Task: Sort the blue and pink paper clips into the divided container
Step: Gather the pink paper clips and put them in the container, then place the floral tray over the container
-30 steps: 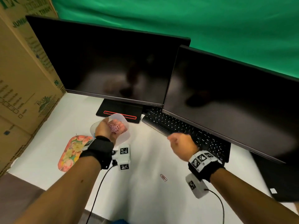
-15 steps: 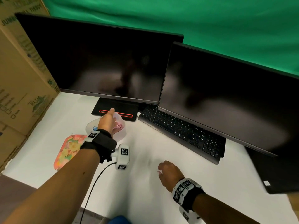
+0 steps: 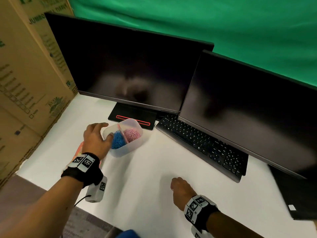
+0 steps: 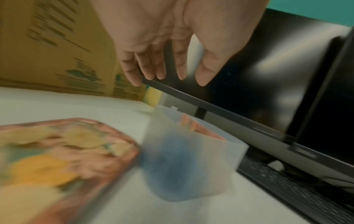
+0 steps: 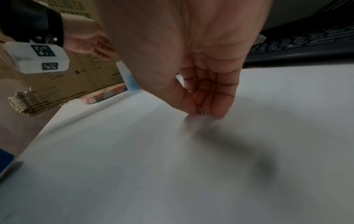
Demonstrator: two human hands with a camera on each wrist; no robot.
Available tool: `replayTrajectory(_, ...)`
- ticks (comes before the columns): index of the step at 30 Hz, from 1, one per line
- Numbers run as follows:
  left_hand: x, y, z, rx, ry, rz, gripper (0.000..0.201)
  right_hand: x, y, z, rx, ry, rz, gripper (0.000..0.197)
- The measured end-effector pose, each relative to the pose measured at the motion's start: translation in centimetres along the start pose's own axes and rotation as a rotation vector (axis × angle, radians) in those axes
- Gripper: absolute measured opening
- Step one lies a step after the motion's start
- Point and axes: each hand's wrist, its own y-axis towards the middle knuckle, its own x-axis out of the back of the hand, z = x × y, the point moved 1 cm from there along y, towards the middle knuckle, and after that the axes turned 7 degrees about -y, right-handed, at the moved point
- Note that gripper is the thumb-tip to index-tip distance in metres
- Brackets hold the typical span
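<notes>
White desk: left hand (image 3: pixel 96 140) spread loose over container (image 3: pixel 127 148), right hand (image 5: pixel 201 78) pinching paper clip (image 5: pixel 201 111).

Frosted translucent plastic container (image 3: pixel 127 148), smooth matt white table (image 3: pixel 154 169), dull printed cardboard boxes (image 3: pixel 25 74), glossy black monitor screens (image 3: pixel 128 66) — reflective, green cloth backdrop (image 3: pixel 223 23) — matt.

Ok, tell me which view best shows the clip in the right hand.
The right wrist view: the paper clip shows pinched between thumb and fingertips of the right hand, at the table. In the head view the hand's back hides it; the left wrist view misses it.
</notes>
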Motion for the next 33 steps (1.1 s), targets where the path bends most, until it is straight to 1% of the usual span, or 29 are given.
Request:
replayTrajectory(3,2.0,0.4,3.4,0.069,0.042,-0.004,0.047,0.1,0.0,0.3,0.015,-0.001,0.004,0.030)
replayTrajectory(5,2.9,0.6,5.4,0.155,0.104,0.033,0.059,1.1,0.3,0.9,0.026,0.036,-0.015,0.028)
replayTrajectory(7,3.3,0.5,7.0,0.284,0.193,0.116,0.078,3.1,1.2,2.2,0.044,0.079,-0.063,0.030)
replayTrajectory(9,2.6,0.3,7.6,0.360,0.294,0.222,0.095,6.0,2.8,3.9,0.074,0.116,-0.139,0.030)
replayTrajectory(11,1.5,-0.1,7.9,0.379,0.403,0.287,0.107,9.1,4.7,6.2,0.105,0.157,-0.225,0.029)
replayTrajectory(14,0.0,-0.4,8.1,0.363,0.525,0.278,0.120,13.3,7.2,9.6,0.138,0.209,-0.319,0.028)
replayTrajectory(16,-0.4,-0.5,8.3,0.381,0.539,0.264,0.120,15.1,8.6,11.8,0.172,0.222,-0.354,0.028)
replayTrajectory(19,-0.4,-0.7,8.8,0.424,0.533,0.268,0.115,16.2,10.0,14.3,0.213,0.180,-0.357,0.027)
replayTrajectory(24,0.3,-0.9,9.8,0.402,0.483,0.254,0.110,16.0,11.0,15.8,0.211,0.034,-0.234,0.028)
replayTrajectory(26,0.9,-0.8,10.0,0.419,0.443,0.230,0.109,15.8,11.3,15.7,0.233,0.008,-0.233,0.029)
replayTrajectory(28,1.7,-0.6,9.8,0.433,0.392,0.182,0.112,15.6,11.7,15.1,0.244,0.068,-0.286,0.031)
replayTrajectory(30,2.8,-0.1,8.9,0.396,0.329,0.110,0.114,15.4,12.2,13.9,0.214,0.190,-0.336,0.034)
replayTrajectory(31,3.4,0.3,8.2,0.352,0.294,0.069,0.113,15.4,12.3,13.2,0.186,0.261,-0.354,0.035)
replayTrajectory(33,4.2,1.2,6.0,0.213,0.234,0.012,0.111,15.4,12.6,11.9,0.102,0.414,-0.382,0.035)
